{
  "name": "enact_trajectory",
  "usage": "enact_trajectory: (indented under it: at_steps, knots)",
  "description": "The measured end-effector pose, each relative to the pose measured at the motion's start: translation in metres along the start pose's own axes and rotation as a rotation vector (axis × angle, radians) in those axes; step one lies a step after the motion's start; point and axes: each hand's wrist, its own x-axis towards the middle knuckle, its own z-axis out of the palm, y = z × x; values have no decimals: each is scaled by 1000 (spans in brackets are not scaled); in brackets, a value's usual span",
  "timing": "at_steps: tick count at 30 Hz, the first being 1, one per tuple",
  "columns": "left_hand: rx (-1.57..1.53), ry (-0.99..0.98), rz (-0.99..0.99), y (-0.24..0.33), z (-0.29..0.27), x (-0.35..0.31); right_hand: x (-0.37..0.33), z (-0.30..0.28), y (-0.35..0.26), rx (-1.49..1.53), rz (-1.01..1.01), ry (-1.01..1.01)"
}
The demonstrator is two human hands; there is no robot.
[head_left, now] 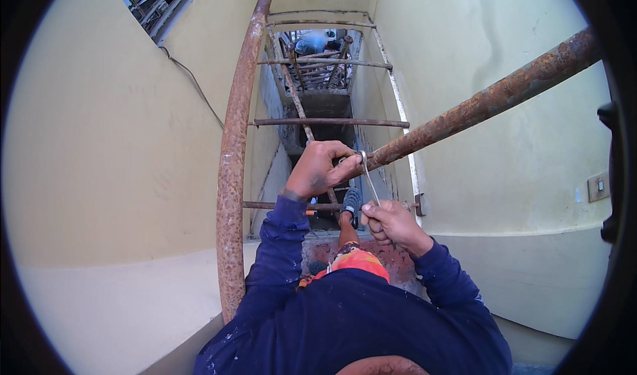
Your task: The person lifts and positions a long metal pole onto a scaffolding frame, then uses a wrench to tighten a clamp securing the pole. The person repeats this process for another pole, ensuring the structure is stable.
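Note:
A thin pale cord [371, 183], perhaps wire, runs taut from a loop at the rusty diagonal pipe [458, 120] down to my right hand [393, 226]. That hand is closed in a fist around the cord's lower stretch. Up at the loop, my left hand [321, 169] pinches with thumb and fingers against the lower end of the pipe. The fingertips partly cover the spot, so how the cord passes around the pipe is hard to make out. Below my hands, one foot in a dark shoe [352, 200] stands near a rung.
A thick rusty upright pipe [232, 169] rises at my left. Ahead stands a metal frame with several rungs [332, 122] over a deep, narrow gap between pale walls [478, 57]. Far down, a person in blue [310, 43] is beside more bars. A switch plate [598, 187] sits on the right wall.

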Motion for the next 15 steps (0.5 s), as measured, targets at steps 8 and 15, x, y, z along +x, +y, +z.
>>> enact_trajectory:
  at_steps: [8,15]
  knots:
    - [-115,-106,-77,2,-14,-1,23,-16,38,-6,-249,444]
    - [-129,-443,-4,13,12,-8,-1,11,-29,392,-42,14]
